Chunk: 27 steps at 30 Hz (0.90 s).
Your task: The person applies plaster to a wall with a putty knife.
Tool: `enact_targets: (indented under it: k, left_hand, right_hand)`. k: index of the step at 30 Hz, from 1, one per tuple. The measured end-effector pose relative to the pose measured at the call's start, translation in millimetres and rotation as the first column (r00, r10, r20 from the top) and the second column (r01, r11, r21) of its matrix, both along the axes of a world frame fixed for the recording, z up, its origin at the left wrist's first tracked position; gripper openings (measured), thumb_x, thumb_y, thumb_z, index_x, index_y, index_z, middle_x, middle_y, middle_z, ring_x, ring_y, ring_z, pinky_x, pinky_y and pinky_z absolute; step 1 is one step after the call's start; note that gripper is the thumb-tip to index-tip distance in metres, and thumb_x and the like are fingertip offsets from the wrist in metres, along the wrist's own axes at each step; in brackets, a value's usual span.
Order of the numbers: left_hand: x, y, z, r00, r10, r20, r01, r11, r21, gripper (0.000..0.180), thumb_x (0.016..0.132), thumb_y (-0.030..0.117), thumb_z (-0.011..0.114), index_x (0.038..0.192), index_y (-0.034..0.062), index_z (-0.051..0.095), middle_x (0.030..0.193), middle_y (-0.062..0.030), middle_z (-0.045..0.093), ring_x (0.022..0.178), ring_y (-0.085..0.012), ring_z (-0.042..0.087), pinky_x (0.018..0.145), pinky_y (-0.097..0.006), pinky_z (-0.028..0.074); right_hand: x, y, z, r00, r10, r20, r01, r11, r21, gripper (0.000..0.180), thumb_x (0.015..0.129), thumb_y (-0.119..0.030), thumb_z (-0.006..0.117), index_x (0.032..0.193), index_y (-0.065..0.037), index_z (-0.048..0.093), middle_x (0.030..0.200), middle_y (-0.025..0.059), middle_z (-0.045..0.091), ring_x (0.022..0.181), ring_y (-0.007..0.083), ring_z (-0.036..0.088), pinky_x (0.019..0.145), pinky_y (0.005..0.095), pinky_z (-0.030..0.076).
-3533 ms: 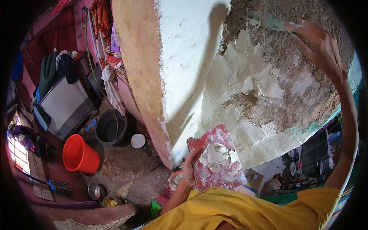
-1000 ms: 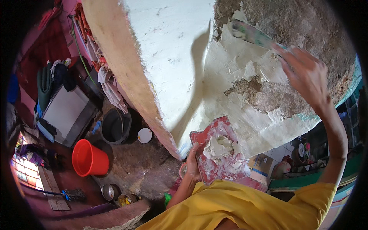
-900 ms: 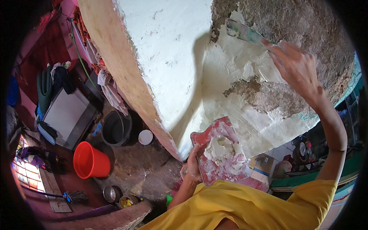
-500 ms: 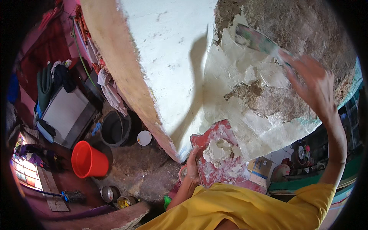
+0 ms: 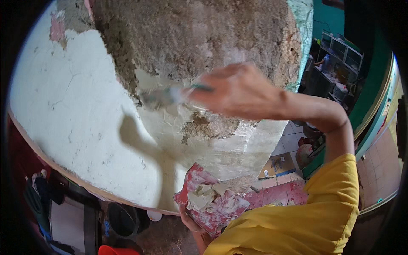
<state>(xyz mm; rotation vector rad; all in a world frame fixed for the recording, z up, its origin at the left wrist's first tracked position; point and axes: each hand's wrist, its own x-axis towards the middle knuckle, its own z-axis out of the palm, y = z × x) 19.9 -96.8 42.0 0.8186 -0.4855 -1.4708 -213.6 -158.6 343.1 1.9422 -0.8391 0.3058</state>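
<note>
My right hand (image 5: 233,91), smeared by motion, is closed round the handle of a trowel (image 5: 158,98). Its plaster-coated blade lies against the wall near the inner corner, on pale wet plaster (image 5: 170,136). Around it shows bare rough brown wall (image 5: 199,38); a smaller bare patch (image 5: 206,126) lies just below. Low in front of me, my left hand (image 5: 189,222) grips the edge of a red, plaster-smeared board (image 5: 194,175). A lump of off-white plaster (image 5: 202,198) sits on that board.
A white wall face (image 5: 76,114) adjoins on the left. Below it are a black tub (image 5: 122,219) and a red bucket (image 5: 117,250). At right lie a cardboard box (image 5: 278,165) on tiles, a green beam (image 5: 374,102) and a shelf rack (image 5: 342,51).
My view has swung to the right. The trowel has moved left and down across the wall toward the inner corner. The board stays in my left hand.
</note>
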Motion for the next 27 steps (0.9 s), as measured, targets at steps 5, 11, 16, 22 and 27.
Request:
enact_targets:
  k: [5, 11, 16, 22, 27]
  left_hand:
    - [-3.6, -5.8, 1.0, 0.995, -0.048, -0.087, 0.045, 0.998, -0.035, 0.046, 0.084, 0.037, 0.039, 0.115, 0.0051, 0.047, 0.114, -0.0095, 0.048, 0.103, -0.0236, 0.047, 0.087, -0.037, 0.039]
    - [-10.4, 2.7, 38.1, 0.998, 0.041, -0.039, -0.033, 0.982, 0.185, 0.041, 0.083, 0.034, 0.041, 0.109, 0.0051, 0.051, 0.109, -0.0075, 0.051, 0.101, -0.0217, 0.048, 0.088, -0.036, 0.038]
    - [-10.5, 6.0, 40.7, 0.996, 0.072, 0.055, -0.082, 0.971, 0.223, 0.030, 0.082, 0.029, 0.046, 0.095, 0.0051, 0.058, 0.098, -0.0062, 0.057, 0.097, -0.0189, 0.049, 0.089, -0.032, 0.036]
    - [-4.5, -0.3, 34.1, 0.937, -0.260, -0.234, 0.288, 0.953, 0.093, 0.045, 0.085, 0.037, 0.044, 0.117, 0.0051, 0.046, 0.113, -0.0083, 0.051, 0.102, -0.0232, 0.050, 0.089, -0.038, 0.040]
    - [-4.1, 4.0, 33.9, 0.897, -0.281, -0.342, 0.317, 0.947, 0.054, 0.047, 0.085, 0.037, 0.042, 0.120, 0.0052, 0.043, 0.116, -0.0093, 0.050, 0.104, -0.0242, 0.049, 0.090, -0.039, 0.039]
  right_hand:
    - [10.8, -33.0, -5.4, 0.997, 0.018, -0.071, -0.025, 0.996, -0.087, 0.012, 0.074, -0.009, 0.056, 0.085, -0.006, 0.051, 0.058, 0.0017, 0.048, 0.057, 0.0144, 0.051, 0.042, 0.0266, 0.041]
    - [16.8, -30.9, 15.2, 0.992, 0.117, -0.051, -0.124, 0.975, -0.184, 0.010, 0.071, -0.010, 0.057, 0.080, -0.008, 0.054, 0.060, 0.0001, 0.050, 0.070, 0.0166, 0.052, 0.061, 0.0315, 0.043]
    - [18.0, -39.3, 39.1, 0.978, 0.051, -0.202, -0.087, 0.982, -0.170, 0.028, 0.070, -0.013, 0.060, 0.098, -0.014, 0.058, 0.087, 0.0081, 0.057, 0.089, 0.0194, 0.054, 0.085, 0.0356, 0.041]
    - [-17.2, -10.1, 55.5, 0.976, -0.167, -0.137, 0.142, 0.974, -0.176, 0.026, 0.072, -0.013, 0.059, 0.097, -0.014, 0.056, 0.091, 0.0083, 0.055, 0.096, 0.0185, 0.049, 0.090, 0.0407, 0.032]
    - [-25.4, 24.2, 71.4, 0.970, -0.223, -0.096, 0.194, 0.950, -0.246, 0.024, 0.073, -0.013, 0.058, 0.097, -0.015, 0.056, 0.095, 0.0085, 0.053, 0.101, 0.0178, 0.045, 0.095, 0.0450, 0.025]
